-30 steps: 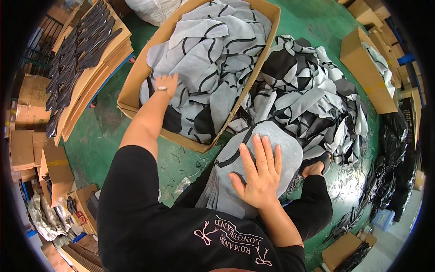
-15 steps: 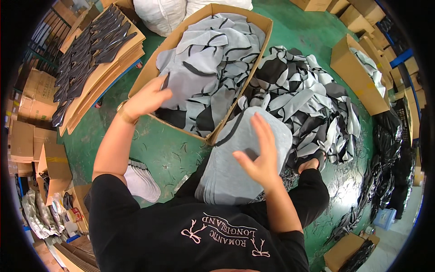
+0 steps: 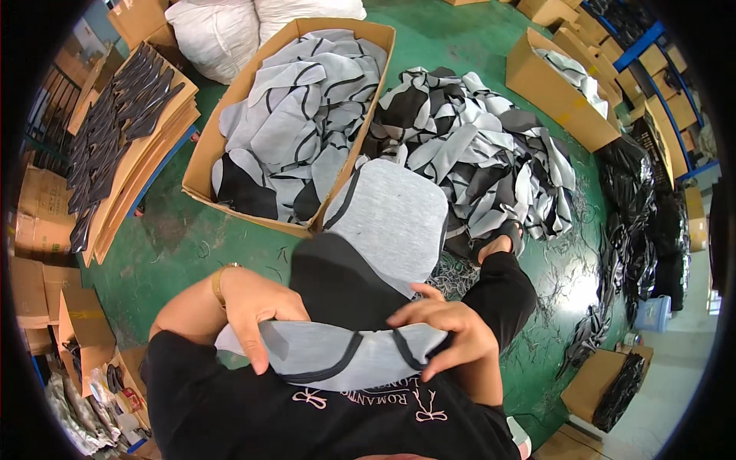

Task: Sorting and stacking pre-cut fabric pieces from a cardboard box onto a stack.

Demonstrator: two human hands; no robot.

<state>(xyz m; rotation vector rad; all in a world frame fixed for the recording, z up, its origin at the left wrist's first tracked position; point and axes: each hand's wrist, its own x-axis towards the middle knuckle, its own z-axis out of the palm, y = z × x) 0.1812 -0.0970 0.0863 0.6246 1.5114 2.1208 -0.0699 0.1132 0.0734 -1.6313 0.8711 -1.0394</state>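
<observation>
Both hands hold a grey fabric piece with black edging [image 3: 330,353] close against my shirt. Its top edge is folded over, and a black side [image 3: 337,276] spreads out beyond the fold. My left hand [image 3: 264,307] pinches the fold's left part, thumb in front and fingers hidden behind the cloth. At the other end my right hand [image 3: 452,331] grips the fold between thumb and fingers. Just past the held piece lies a stack of grey fabric pieces [image 3: 395,218], rounded at the corners, partly covered by the black side.
A large cardboard box [image 3: 264,225] full of grey and black pieces stands ahead. To its right is a loose heap of similar pieces [image 3: 475,146] on the green floor. Cardboard sheets bearing black parts [image 3: 126,107] lie at left; another carton [image 3: 563,107] stands far right.
My hands were apart with fingers spread, the left near the box and the right over the stack. Now both are drawn in toward my body, gripping a grey piece. The view has shifted.
</observation>
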